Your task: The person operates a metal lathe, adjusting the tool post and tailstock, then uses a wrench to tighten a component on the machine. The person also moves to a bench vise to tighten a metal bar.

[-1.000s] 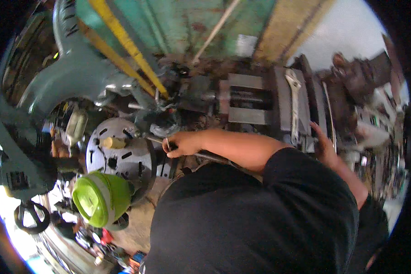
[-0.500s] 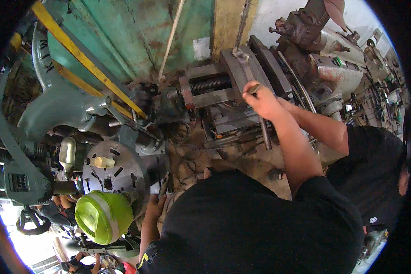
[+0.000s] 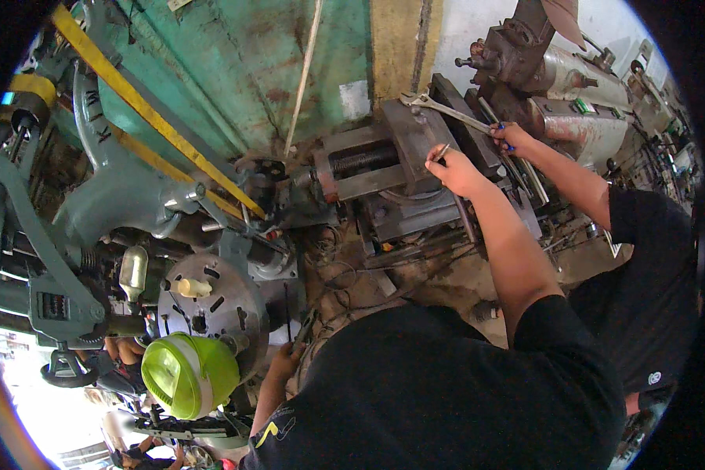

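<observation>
My right hand point(image 3: 456, 174) is closed around a short, thin, pale-tipped rod point(image 3: 442, 152), just over the near right side of a heavy grey machine vise point(image 3: 415, 145). Just beyond it, a co-worker's hand point(image 3: 511, 139) grips the handle of a long metal wrench point(image 3: 462, 117). The wrench's jaw end lies over the top of the vise, and something small and blue shows at that hand. Low on the left, my left hand point(image 3: 287, 363) is closed on a dark, slender metal tool point(image 3: 305, 327), partly hidden by my fingers. I cannot make out its kind.
A lime-green bucket point(image 3: 188, 376) and a pale bottle point(image 3: 192, 288) are by a round slotted metal plate point(image 3: 219, 301) at left. A yellow bar point(image 3: 145, 102) slants across a grey-green machine point(image 3: 121, 188). Cables point(image 3: 341, 274) trail over the floor; the co-worker point(image 3: 642, 305) stands at right.
The co-worker's hand, earlier behind mine, is now farther right holding the wrench, whose handle has swung rightward. My right hand stays by the vise, and the view has shifted slightly.
</observation>
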Motion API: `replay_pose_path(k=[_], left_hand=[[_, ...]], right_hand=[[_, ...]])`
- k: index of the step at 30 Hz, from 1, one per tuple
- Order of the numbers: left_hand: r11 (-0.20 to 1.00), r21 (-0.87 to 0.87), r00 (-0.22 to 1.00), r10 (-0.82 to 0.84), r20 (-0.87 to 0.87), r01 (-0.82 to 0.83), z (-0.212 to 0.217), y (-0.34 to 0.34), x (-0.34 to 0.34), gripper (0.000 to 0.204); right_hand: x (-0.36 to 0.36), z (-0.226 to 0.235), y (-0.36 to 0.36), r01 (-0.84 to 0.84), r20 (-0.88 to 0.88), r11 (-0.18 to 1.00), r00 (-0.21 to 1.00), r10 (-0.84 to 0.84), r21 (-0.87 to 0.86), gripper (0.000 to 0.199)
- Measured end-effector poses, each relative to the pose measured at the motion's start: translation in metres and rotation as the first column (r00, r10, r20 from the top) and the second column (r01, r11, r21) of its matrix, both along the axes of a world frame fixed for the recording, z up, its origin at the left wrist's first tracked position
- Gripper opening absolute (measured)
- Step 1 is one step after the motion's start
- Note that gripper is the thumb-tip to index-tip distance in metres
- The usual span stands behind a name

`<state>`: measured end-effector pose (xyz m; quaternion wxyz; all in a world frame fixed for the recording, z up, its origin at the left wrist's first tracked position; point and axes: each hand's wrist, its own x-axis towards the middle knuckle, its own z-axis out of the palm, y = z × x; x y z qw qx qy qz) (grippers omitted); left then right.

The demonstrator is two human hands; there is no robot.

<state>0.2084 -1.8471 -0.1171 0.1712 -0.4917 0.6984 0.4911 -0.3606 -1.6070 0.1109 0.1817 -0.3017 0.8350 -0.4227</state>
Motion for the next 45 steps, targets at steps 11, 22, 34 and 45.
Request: replay_pose_path(k=[11,22,34,45], left_hand=[[0.903,-0.368,0.886,-0.343,-0.310,0.221,0.244,0.041,-0.257,0.046],[0.925,-0.317,0.810,-0.346,-0.473,0.210,0.311,0.086,-0.434,0.053],[0.861,-0.297,0.822,-0.493,-0.286,0.413,0.332,0.084,-0.465,0.049],[0.869,-0.366,0.842,-0.448,-0.301,0.332,0.313,0.101,-0.446,0.049]], right_hand=[[-0.046,-0.019,-0.001,-0.156,-0.213,0.979,0.960,0.181,0.131,0.044],[-0.054,-0.029,-0.001,-0.239,-0.267,0.964,0.927,0.263,0.116,0.054],[-0.054,-0.028,0.002,-0.246,-0.253,0.962,0.929,0.268,0.119,0.049],[-0.074,-0.011,0.040,-0.201,0.032,0.979,0.979,0.200,0.028,0.058]])
